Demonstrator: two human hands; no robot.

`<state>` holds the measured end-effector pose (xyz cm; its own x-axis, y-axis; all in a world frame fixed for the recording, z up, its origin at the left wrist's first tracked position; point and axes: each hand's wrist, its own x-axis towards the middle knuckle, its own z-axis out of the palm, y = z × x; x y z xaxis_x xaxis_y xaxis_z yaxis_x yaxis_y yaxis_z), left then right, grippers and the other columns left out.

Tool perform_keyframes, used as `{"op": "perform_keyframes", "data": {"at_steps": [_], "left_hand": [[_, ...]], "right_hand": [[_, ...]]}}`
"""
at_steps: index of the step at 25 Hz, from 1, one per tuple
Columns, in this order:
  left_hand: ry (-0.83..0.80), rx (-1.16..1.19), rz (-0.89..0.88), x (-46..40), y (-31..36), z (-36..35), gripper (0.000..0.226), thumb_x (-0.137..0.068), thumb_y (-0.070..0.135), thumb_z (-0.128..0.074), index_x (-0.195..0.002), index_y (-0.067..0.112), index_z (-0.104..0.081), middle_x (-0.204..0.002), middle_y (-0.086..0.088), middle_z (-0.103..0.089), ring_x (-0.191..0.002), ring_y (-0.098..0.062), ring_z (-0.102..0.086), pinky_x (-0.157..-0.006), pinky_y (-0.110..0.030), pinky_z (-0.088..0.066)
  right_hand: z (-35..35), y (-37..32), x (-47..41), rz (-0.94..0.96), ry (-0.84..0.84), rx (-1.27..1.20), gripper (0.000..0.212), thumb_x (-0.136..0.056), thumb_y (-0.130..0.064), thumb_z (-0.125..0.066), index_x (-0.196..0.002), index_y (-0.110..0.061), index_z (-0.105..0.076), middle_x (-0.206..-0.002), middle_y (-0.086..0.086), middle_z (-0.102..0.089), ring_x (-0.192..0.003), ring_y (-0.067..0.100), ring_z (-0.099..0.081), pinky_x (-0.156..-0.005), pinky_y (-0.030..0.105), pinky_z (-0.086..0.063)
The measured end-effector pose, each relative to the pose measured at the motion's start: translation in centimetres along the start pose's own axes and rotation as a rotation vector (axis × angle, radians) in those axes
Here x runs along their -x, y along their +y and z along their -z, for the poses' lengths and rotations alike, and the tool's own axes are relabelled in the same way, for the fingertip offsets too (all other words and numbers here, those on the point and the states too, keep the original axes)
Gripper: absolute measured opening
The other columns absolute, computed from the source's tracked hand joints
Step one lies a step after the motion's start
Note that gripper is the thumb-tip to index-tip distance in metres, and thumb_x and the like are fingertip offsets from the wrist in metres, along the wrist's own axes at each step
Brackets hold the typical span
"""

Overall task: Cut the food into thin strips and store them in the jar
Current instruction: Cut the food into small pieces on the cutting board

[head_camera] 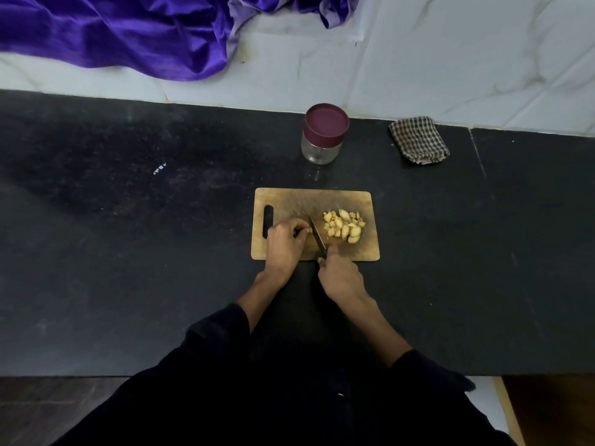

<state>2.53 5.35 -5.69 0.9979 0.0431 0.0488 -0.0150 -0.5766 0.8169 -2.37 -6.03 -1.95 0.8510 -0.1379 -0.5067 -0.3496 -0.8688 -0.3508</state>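
Note:
A wooden cutting board (289,201) lies on the black counter. A pile of several pale yellow cut pieces (344,226) sits on its right half. My right hand (339,273) grips the handle of a knife (317,235), whose blade points away from me across the board. My left hand (285,243) rests on the board just left of the blade, fingers curled over a small piece that is mostly hidden. Behind the board stands a clear glass jar (322,149) with its maroon lid on.
A folded checked cloth (418,140) lies at the back right of the counter (128,220). Purple satin fabric (128,30) is draped over the white tiled ledge behind. The counter's front edge runs close to my body.

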Motion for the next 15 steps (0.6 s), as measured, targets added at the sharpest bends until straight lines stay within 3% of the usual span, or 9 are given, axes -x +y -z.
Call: {"op": "perform_keyframes", "data": {"at_steps": [7,11,13,15], "left_hand": [[-0.010,0.018,0.064,-0.2,-0.1,0.0,0.014,-0.086,0.005,-0.066,-0.099,0.007,-0.071,-0.095,-0.003,-0.072,-0.083,-0.003,-0.061,-0.071,0.002,-0.040],[-0.007,0.112,0.117,-0.1,-0.4,0.0,0.016,-0.088,0.005,-0.062,-0.102,0.008,-0.070,-0.097,-0.003,-0.071,-0.085,-0.007,-0.064,-0.078,-0.017,-0.052],[-0.014,0.191,0.153,-0.2,-0.5,0.3,0.017,-0.090,0.006,-0.060,-0.105,0.008,-0.068,-0.097,-0.003,-0.070,-0.080,-0.009,-0.065,-0.070,-0.025,-0.057],[-0.048,0.248,0.190,-0.4,-0.3,0.6,0.019,-0.092,0.008,-0.059,-0.110,0.008,-0.064,-0.101,-0.006,-0.068,-0.075,-0.009,-0.065,-0.057,-0.019,-0.054]], "right_hand": [[0.6,1.2,0.6,-0.026,0.070,-0.111,0.026,-0.104,-0.031,-0.042,-0.120,-0.012,-0.050,-0.114,0.011,-0.061,-0.107,0.032,-0.059,-0.076,0.037,-0.041],[0.7,1.6,1.1,-0.017,0.085,-0.131,0.024,-0.104,-0.033,-0.043,-0.115,-0.014,-0.051,-0.108,0.008,-0.061,-0.100,0.028,-0.061,-0.079,0.041,-0.049],[0.6,2.0,1.5,-0.008,0.111,-0.163,0.025,-0.104,-0.036,-0.041,-0.110,-0.015,-0.052,-0.102,0.007,-0.062,-0.093,0.025,-0.063,-0.081,0.048,-0.053],[0.6,2.3,1.9,-0.005,0.135,-0.191,0.028,-0.105,-0.039,-0.037,-0.107,-0.016,-0.053,-0.098,0.007,-0.063,-0.091,0.026,-0.063,-0.082,0.050,-0.053]]}}
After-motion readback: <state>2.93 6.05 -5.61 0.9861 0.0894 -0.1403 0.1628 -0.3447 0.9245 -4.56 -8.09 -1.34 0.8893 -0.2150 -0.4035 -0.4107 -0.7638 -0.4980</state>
